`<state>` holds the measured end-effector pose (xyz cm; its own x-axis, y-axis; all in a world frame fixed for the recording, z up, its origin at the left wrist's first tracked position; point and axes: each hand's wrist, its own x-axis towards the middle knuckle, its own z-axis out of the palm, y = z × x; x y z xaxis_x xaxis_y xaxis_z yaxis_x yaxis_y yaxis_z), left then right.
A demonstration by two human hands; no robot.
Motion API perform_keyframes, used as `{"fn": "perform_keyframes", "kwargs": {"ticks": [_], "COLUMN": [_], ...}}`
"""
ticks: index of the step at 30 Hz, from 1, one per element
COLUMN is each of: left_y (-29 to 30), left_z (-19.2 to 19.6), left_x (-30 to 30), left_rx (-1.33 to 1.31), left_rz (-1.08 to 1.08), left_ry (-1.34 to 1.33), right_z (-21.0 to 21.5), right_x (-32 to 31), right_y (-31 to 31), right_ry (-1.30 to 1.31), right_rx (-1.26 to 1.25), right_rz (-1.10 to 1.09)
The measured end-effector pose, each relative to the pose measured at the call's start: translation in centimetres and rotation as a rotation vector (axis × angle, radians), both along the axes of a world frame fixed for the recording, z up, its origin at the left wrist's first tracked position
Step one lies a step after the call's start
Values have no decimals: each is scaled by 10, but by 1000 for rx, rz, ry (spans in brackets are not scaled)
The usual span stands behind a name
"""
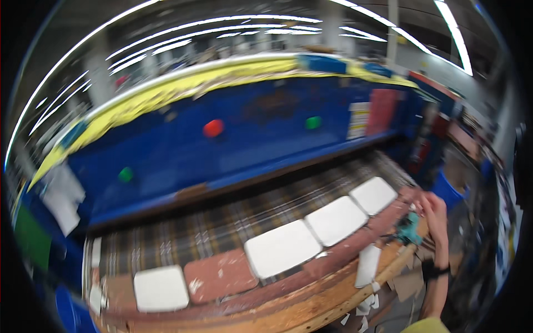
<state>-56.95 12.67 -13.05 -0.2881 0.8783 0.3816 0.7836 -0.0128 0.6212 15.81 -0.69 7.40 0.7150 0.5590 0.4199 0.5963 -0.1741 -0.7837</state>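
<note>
My right hand (434,215) is at the right end of the machine bed, its fingers drawn together and somewhat blurred. Whatever it pinches, if anything, is too small to make out. Just beside and below the fingers lies a teal object (408,228) of unclear kind, on the wooden front edge. Left of the hand, white rounded rectangular pads (336,221) lie in a slanting row over plaid fabric (216,225). One reddish-brown pad (222,276) sits among them, next to a white pad (161,289) at the left. My left hand is out of sight.
A blue machine body (244,122) with a red button (213,128) and green buttons (313,122) rises behind the bed. A wooden rail (311,308) runs along the front. White scraps (366,305) lie below it. Blue bins (447,188) stand at the right and left.
</note>
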Motion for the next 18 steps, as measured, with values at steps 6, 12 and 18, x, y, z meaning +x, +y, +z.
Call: {"fn": "perform_keyframes", "kwargs": {"ticks": [6,12,18], "left_y": [11,11,-9], "left_z": [34,32,5], "left_x": [32,80,135], "left_rx": [-213,-33,48], "left_rz": [32,101,152], "left_ry": [21,-402,77], "right_z": [114,141,174], "right_x": [48,149,232], "right_y": [56,138,210], "right_ry": [-92,-443,-580], "right_rx": [45,-13,0], "right_rz": [-24,-100,-149]}}
